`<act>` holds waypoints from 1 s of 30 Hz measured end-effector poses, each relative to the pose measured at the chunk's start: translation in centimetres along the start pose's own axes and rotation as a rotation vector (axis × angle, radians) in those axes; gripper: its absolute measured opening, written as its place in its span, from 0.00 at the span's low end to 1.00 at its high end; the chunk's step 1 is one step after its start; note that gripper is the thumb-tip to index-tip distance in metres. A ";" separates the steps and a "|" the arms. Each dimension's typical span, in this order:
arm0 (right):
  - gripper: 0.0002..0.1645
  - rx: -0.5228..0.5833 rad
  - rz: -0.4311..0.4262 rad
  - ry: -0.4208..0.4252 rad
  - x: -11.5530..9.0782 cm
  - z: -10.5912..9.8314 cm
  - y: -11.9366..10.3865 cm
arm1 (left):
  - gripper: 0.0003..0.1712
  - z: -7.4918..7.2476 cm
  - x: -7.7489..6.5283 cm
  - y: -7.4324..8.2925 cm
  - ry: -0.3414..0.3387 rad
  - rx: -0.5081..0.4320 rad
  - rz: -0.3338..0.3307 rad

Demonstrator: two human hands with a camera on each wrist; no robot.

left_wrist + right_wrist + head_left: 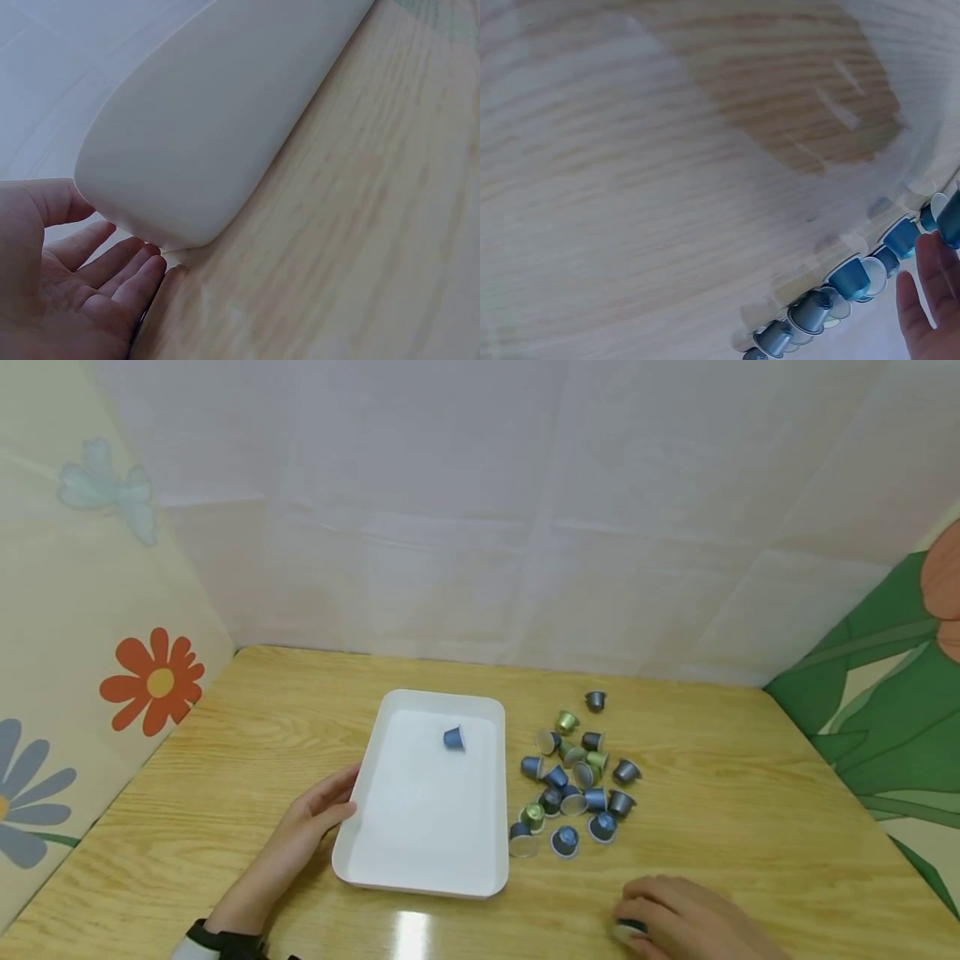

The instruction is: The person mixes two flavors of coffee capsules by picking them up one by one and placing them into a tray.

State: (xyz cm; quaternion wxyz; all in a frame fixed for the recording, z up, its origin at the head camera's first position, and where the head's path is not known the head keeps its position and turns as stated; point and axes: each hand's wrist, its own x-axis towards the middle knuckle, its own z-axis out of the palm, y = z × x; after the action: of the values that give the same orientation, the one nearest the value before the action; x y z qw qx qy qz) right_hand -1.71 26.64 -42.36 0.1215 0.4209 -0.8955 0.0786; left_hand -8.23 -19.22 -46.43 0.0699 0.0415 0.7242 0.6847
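A white tray point(420, 793) lies on the table, and one blue coffee capsule point(453, 738) rests on its side inside, towards the far end. My left hand point(318, 810) holds the tray's left edge, thumb at the rim and fingers against the outer wall; the left wrist view shows this hand point(90, 277) at the tray's end point(180, 127). Near the table's front, right of the tray, my right hand point(682, 917) pinches a dark coffee capsule point(632, 926), partly hidden by the fingers. At the right wrist view's edge, a capsule point(951, 219) meets the fingertips.
Right of the tray lies a loose group of blue, green and dark grey capsules point(595, 799), some upside down, others on their sides. One dark capsule point(596, 700) sits farthest back. Behind the wooden table point(750, 793) hangs a white cloth point(480, 527); flower-printed panels point(157, 681) flank it.
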 end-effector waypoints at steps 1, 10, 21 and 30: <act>0.19 0.010 0.000 -0.007 0.3 -0.1 -0.1 | 0.32 0.0 0.0 0.0 -0.001 -0.001 -0.001; 0.18 0.097 -0.055 -0.056 2.4 -0.3 -0.3 | 0.32 0.0 0.0 -0.2 0.007 -0.005 -0.012; 0.15 0.116 -0.108 0.050 4.4 -0.1 -0.5 | 0.31 0.0 0.1 -0.1 0.001 -0.005 -0.019; 0.14 0.094 -0.133 0.135 6.4 -0.8 -0.7 | 0.31 0.0 0.0 0.0 -0.001 -0.004 -0.025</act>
State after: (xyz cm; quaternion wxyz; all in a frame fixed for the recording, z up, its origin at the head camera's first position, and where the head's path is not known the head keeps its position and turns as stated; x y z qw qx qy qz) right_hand -4.94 21.70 -39.74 0.1666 0.4784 -0.8506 0.1407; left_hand -8.26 -19.25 -46.45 0.0791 0.0328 0.7233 0.6852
